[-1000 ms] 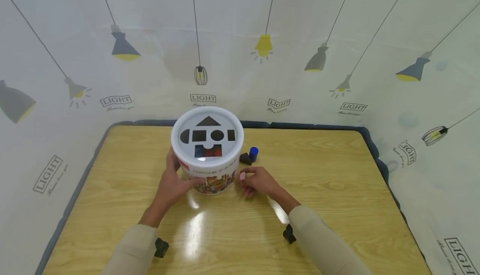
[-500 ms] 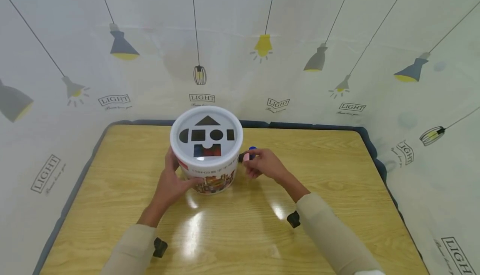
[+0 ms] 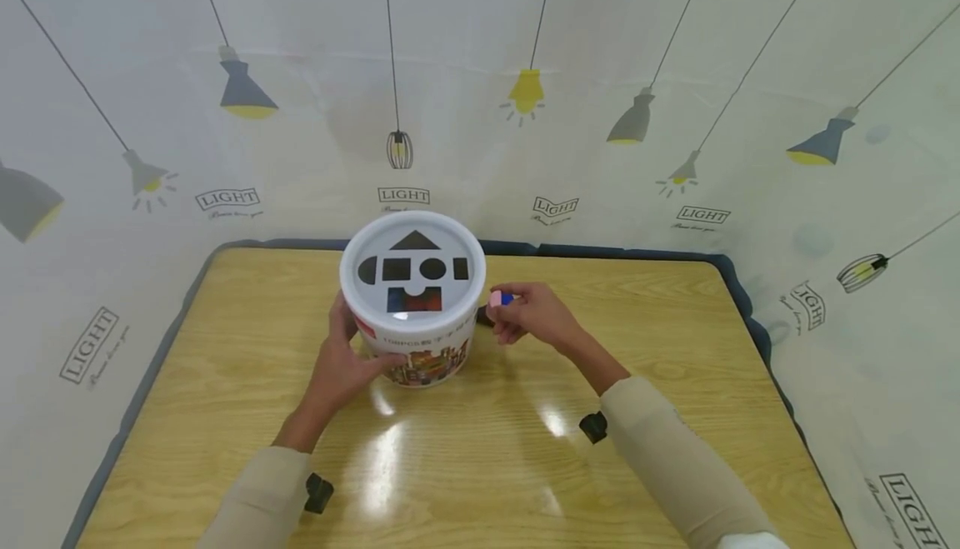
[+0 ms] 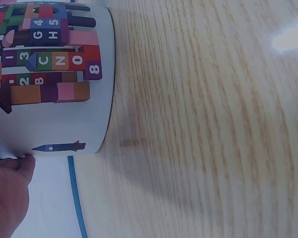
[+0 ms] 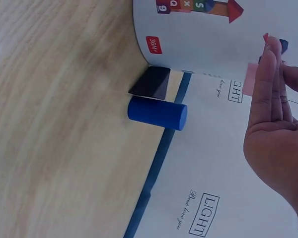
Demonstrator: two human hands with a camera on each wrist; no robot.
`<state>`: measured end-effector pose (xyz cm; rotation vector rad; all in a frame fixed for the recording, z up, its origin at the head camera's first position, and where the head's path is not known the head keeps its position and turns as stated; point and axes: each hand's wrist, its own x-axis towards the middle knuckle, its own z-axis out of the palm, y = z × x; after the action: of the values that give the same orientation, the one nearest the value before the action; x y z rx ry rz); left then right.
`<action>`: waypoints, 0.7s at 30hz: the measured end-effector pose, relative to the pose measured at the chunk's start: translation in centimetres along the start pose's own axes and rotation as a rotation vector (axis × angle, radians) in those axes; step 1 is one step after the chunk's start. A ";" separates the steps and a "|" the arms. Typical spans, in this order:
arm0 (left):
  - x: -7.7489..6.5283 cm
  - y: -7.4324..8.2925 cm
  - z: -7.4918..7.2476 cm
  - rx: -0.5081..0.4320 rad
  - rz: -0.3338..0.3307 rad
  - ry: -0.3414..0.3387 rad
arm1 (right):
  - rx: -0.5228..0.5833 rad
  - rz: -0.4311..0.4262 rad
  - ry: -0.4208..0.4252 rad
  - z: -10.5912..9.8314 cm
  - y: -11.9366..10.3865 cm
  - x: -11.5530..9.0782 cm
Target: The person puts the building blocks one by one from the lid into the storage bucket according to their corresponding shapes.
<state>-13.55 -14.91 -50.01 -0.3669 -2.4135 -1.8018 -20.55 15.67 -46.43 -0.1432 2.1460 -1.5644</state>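
Plainly enough, from the head view, a lidded white toy-block bucket [image 3: 435,339] stands upright on the wood-grain table [image 3: 637,324], at about eleven o'clock from the person. The left hand [image 3: 341,366] is clamped on its wall at the bucket's eight o'clock, thumb laid across the front. Over at its three o'clock, the right hand [image 3: 536,316] pinches a pink block [image 3: 495,304]; the hands are apart, the bucket between them. Dark geometric shapes mark the lid [image 3: 415,255], a triangle at its twelve.

From the left wrist, I see printed lettered blocks [image 4: 49,59] on the bucket around ten o'clock, with the left fingertips against its wall at eight.

From the right wrist, the right hand sits at three o'clock, partly hiding the pink block. Near the centre, a blue cylinder [image 5: 157,113] stands upright, a dark wedge-shaped block [image 5: 151,83] just beside it at twelve; I can't tell whether they touch.
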 end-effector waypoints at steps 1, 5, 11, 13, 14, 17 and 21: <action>0.0 0.0 0.0 0.001 -0.001 -0.001 | -0.003 -0.005 -0.004 -0.1 -0.2 0.0; 0.0 0.0 0.0 -0.002 -0.006 -0.001 | -0.009 -0.027 -0.008 -0.7 -0.8 -0.1; 0.0 0.1 0.0 -0.018 0.000 -0.006 | -0.042 -0.044 0.004 -1.4 -2.2 -0.4; 0.0 0.1 0.0 -0.015 0.002 -0.008 | -0.047 -0.056 0.011 -1.6 -2.7 -0.5; 0.0 0.2 0.0 -0.011 0.003 -0.008 | -0.048 -0.064 0.015 -1.8 -3.0 -0.5; 0.0 0.2 -0.1 -0.004 0.006 -0.005 | -0.049 -0.093 0.024 -2.2 -3.7 -0.6; 0.0 0.2 -0.1 -0.009 0.006 -0.007 | -0.046 -0.110 0.031 -2.7 -4.6 -0.7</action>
<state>-13.47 -14.92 -49.77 -0.3816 -2.4074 -1.8130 -22.00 16.73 -41.35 -0.2585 2.2325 -1.5883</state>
